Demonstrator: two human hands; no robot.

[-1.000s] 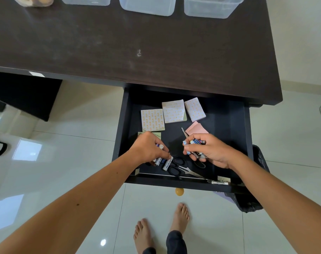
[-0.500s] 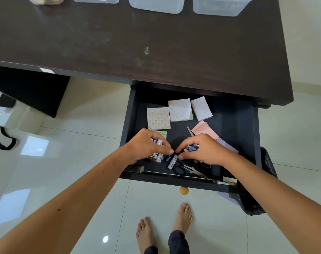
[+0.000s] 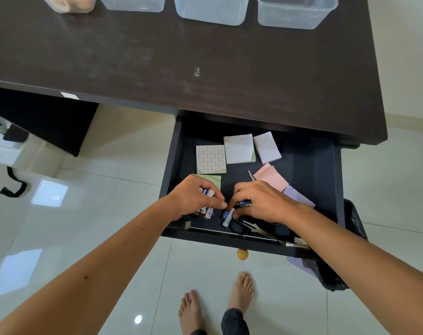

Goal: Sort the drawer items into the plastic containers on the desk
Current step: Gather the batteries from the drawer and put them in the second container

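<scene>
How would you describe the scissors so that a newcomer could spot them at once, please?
Look in the open drawer under the dark desk, along its near edge. The scissors lie just below the right hand: black loop handles and metal blades, unlike the paper pads and batteries.

A battery [image 3: 244, 203] under the right hand reads "Panasonic"; other battery and notepad print stays unreadable

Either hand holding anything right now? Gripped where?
Both hold batteries. Left hand has several batteries bunched in curled fingers, gripped around their sides. Right hand clasps a dark battery under its fingers.
</scene>
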